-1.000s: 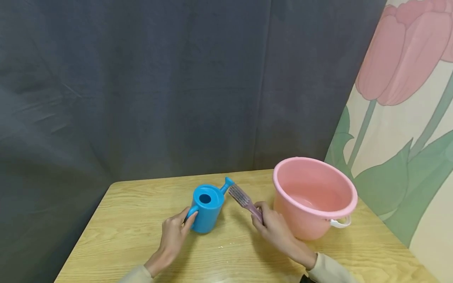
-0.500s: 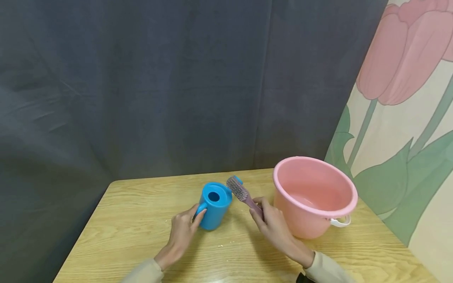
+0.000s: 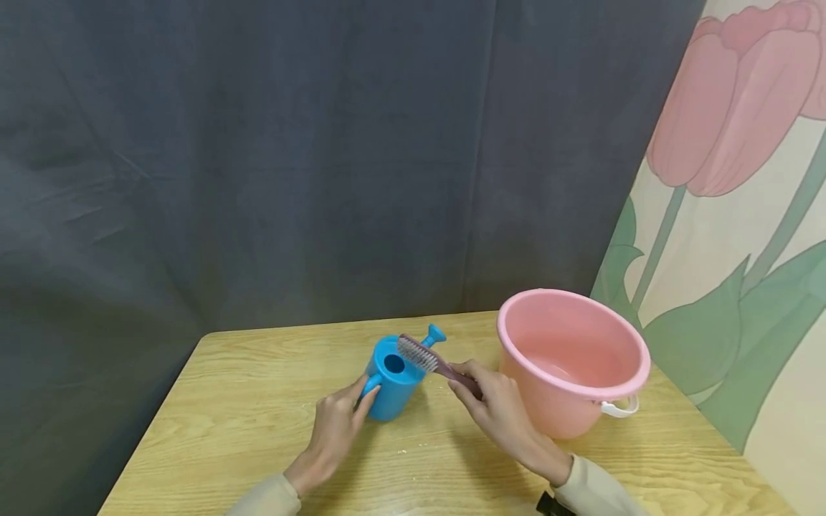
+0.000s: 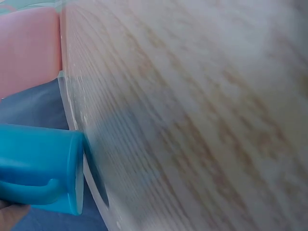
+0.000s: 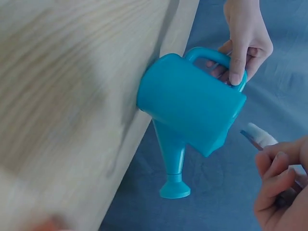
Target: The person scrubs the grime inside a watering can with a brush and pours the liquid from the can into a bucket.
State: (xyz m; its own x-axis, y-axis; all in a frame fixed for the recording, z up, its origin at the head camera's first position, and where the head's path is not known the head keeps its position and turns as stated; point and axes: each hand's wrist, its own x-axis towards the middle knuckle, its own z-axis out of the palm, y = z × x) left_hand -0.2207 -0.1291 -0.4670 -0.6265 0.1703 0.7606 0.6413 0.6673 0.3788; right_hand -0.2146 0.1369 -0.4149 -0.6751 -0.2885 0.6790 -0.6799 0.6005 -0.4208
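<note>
My left hand grips the handle of a blue watering can, its fingers curled round it. The can's round top opening faces up, and its spout points away to the right. A purple scrub brush with pale bristles is pinched by its handle in my right hand. In the head view the bristle end overlaps the can's top rim. From the right wrist view, a gap shows between the brush and the can. Whether the can's base touches the table is unclear.
Close by my right hand stands a pink bucket with a white handle. Small pale specks lie on the wooden table in front of the can. A dark curtain hangs behind, and a tulip-painted wall rises at the right.
The watering can has moved right with my left hand. The brush has shifted left, from beside the spout to over the can's top, and its bristle side has turned.
</note>
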